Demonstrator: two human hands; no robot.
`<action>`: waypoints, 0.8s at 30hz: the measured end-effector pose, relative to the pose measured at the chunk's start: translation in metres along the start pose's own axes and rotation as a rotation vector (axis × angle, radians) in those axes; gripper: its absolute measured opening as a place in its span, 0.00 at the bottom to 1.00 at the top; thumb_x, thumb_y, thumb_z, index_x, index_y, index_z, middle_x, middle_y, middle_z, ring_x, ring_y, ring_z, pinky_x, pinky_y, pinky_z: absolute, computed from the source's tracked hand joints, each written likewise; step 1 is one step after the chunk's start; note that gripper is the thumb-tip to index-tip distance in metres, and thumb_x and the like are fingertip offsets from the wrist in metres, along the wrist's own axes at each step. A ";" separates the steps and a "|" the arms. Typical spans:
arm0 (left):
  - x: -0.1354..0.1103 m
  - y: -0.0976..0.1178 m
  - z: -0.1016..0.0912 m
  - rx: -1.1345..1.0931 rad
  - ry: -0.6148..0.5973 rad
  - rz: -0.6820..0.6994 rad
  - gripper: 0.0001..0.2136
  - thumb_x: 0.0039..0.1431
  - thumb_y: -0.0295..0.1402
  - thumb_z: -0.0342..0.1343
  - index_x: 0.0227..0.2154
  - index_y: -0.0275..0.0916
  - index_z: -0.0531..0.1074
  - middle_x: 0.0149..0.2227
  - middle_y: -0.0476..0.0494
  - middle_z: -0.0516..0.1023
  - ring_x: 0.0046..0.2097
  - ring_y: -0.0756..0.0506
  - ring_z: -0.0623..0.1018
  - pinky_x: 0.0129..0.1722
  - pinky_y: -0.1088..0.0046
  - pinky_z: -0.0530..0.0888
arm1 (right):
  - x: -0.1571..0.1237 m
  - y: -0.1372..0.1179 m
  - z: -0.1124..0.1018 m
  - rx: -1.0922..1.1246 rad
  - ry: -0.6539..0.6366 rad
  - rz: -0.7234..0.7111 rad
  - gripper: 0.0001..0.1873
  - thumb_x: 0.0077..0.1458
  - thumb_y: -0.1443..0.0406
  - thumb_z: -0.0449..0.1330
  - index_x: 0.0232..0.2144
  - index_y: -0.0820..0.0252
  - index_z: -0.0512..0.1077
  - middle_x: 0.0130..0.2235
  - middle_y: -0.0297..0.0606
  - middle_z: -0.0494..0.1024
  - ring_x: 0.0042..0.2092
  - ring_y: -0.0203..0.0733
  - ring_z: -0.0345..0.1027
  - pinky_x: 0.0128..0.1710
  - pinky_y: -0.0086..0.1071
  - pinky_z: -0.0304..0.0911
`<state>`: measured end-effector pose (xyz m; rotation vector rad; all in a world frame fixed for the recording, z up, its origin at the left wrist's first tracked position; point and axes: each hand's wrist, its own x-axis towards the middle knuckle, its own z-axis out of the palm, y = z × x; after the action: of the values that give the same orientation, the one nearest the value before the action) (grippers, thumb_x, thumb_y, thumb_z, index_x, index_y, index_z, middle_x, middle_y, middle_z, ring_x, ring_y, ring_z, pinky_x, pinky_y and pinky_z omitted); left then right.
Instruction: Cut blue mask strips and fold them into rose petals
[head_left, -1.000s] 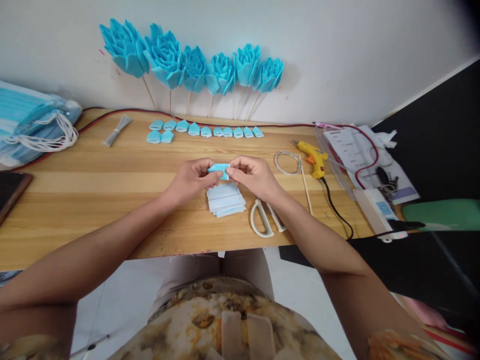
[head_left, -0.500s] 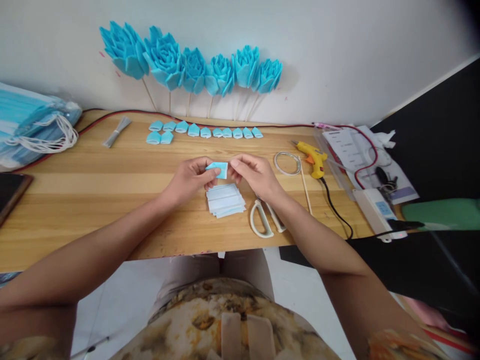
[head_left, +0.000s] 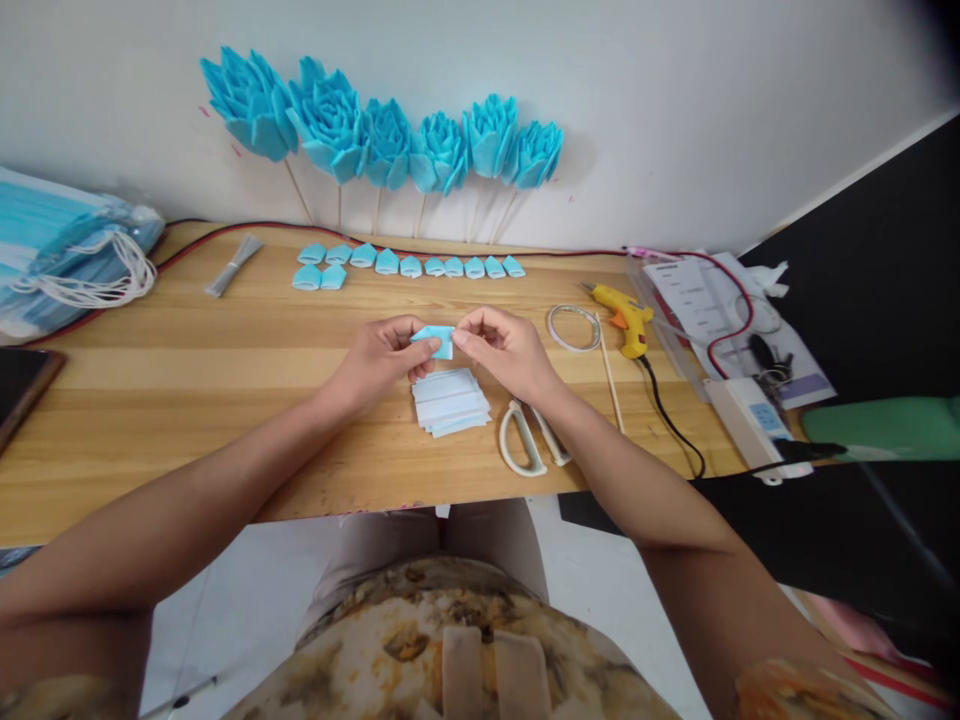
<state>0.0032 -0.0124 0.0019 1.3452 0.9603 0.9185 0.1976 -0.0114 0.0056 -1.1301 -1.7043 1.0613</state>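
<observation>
My left hand point(head_left: 379, 357) and my right hand point(head_left: 504, 350) meet over the middle of the wooden table point(head_left: 187, 400). Between their pinched fingertips they hold a small folded blue piece point(head_left: 438, 339) just above the table. Directly below it lies a stack of cut blue-white strips point(head_left: 450, 402). White-handled scissors point(head_left: 527, 438) rest just under my right wrist.
Folded blue petals point(head_left: 409, 266) lie in a row near the wall, under several blue flowers on sticks point(head_left: 390, 140). A yellow glue gun point(head_left: 627, 314), a wire coil point(head_left: 574, 326), a thin stick point(head_left: 611, 372) and a power strip point(head_left: 754, 425) lie right. Face masks point(head_left: 60, 255) pile far left.
My right fingers let go of the blue piece for a moment, then pinched its right edge again. The left hand kept hold throughout.
</observation>
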 end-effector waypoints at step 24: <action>0.000 0.001 -0.002 0.058 -0.028 0.020 0.14 0.55 0.45 0.62 0.27 0.38 0.71 0.24 0.50 0.75 0.25 0.52 0.72 0.28 0.76 0.72 | 0.000 0.003 -0.001 0.027 -0.096 0.063 0.12 0.53 0.57 0.62 0.26 0.59 0.69 0.25 0.29 0.68 0.26 0.31 0.59 0.27 0.28 0.56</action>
<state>0.0019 -0.0117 0.0030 1.4151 0.9594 0.8903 0.1991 -0.0105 0.0026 -1.1388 -1.7327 1.1913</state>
